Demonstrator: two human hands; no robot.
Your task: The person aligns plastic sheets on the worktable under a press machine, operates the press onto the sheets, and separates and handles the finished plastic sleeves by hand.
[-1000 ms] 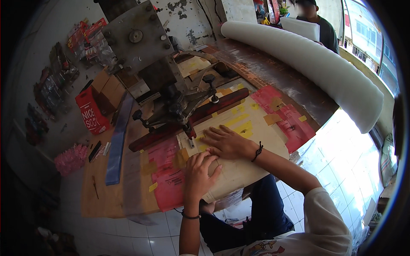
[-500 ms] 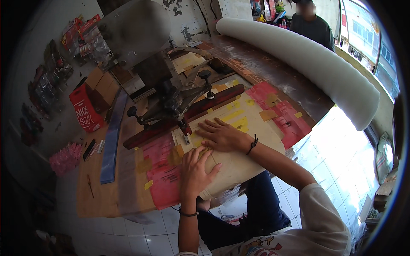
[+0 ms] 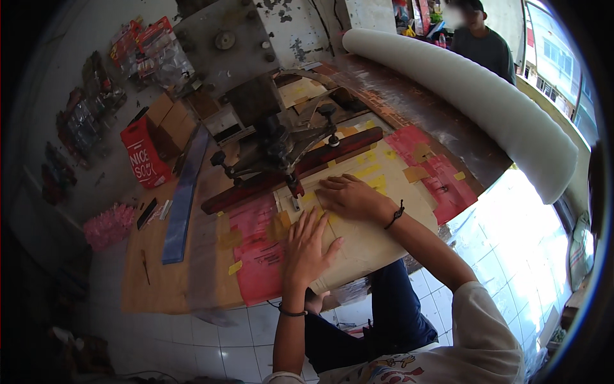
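My left hand [image 3: 311, 248] lies flat on a cream-coloured board [image 3: 377, 238] at the table's near edge, its fingers spread and its thumb out to the right. My right hand [image 3: 355, 200] rests palm down on the same board, farther up and to the right, fingers stretched out. Neither hand grips anything. Just beyond the fingertips, the small red-tipped foot [image 3: 298, 187] of a press machine points down at a small metal piece. A long dark red bar [image 3: 249, 190] crosses behind it, under the machine's dark arms [image 3: 279, 148]. Red taped sheets [image 3: 259, 256] flank the board.
A blue strip [image 3: 182, 211] lies on the wooden table at left, near a screwdriver-like tool [image 3: 145, 265]. A red bag [image 3: 144, 157] and cardboard box stand behind. Pink material [image 3: 110, 225] sits at the left edge. A white roll [image 3: 460, 96] spans the back right, with a person [image 3: 484, 48] beyond it.
The view has shifted, so everything sits a little farther right. My left fingers are straighter and more spread. A small gap now shows between my two hands. The person at the back has turned their head.
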